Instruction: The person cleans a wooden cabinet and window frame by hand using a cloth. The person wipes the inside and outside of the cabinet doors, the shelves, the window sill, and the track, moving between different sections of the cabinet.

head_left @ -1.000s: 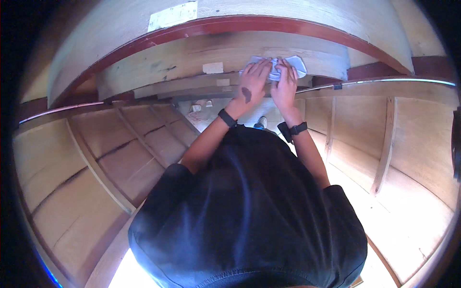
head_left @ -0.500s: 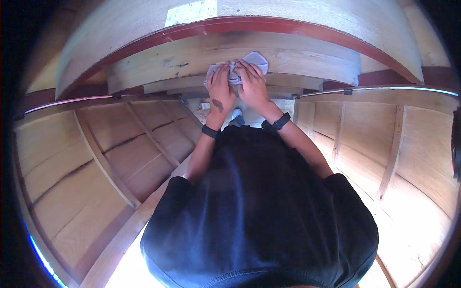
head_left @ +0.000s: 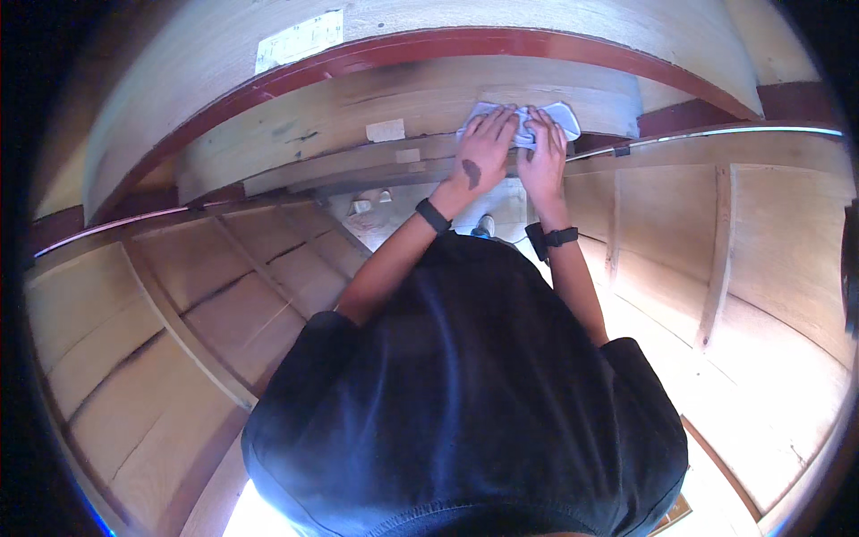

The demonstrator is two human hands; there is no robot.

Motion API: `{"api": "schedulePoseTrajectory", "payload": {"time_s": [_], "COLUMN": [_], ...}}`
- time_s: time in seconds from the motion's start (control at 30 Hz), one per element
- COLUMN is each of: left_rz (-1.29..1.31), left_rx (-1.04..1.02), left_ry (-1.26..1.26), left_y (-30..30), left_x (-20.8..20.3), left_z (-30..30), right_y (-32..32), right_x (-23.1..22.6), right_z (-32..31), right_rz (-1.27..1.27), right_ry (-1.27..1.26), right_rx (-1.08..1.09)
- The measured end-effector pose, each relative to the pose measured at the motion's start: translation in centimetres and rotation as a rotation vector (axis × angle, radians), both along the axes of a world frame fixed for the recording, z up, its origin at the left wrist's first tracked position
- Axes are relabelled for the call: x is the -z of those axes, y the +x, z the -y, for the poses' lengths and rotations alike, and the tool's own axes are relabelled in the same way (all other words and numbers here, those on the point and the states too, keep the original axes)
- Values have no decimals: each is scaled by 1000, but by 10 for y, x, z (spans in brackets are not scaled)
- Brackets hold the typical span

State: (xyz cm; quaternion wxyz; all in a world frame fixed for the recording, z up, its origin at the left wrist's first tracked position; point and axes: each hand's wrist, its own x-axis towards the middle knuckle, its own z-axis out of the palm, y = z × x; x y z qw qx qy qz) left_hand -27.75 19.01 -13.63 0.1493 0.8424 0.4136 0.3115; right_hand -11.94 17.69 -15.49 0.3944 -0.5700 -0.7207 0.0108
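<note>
Pressing one pale cloth [head_left: 564, 115] onto wooden board [head_left: 420, 97] with both hands. Cloth lies under my fingers: left hand [head_left: 486, 145] over its left part, right hand [head_left: 543, 154] right of middle, corner poking out beyond. Cannot tell whether either grip clenches folds. Two dark wristbands [head_left: 433, 216], one per arm. One white label [head_left: 300, 42] above, print too small to read; two smaller pale patches [head_left: 386, 131] lower.

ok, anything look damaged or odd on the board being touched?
Yes: dark smudges on the wooden board, well left of the cloth. They stand out against the paler wood; stain or damage, can't tell.
</note>
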Motion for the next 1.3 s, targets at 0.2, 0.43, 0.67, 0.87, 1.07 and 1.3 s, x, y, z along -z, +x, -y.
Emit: {"api": "schedulePoseTrajectory", "payload": {"time_s": [0.2, 0.43, 0.67, 0.87, 1.07, 1.3], "left_rz": [-17, 4, 31, 26, -28, -31], "left_rx": [9, -183, -455, -413, -190, 21], "left_ry": [20, -8, 31, 17, 4, 42], "left_y": [-13, -94, -149, -123, -41, 23], "left_x": [4, 9, 22, 14, 4, 0], "left_z": [-1, 19, 35, 25, 3, -4], "right_y": [-18, -94, -159, -124, -44, 13], "right_x": [5, 2, -2, -3, -5, -3], "right_z": [0, -2, -5, -8, -6, 2], "right_rz": [-39, -28, -78, -35, -18, -39], "right_ry": [37, -44, -75, -85, -72, -21], "right_rx": [94, -132, -390, -403, -160, 61]}}
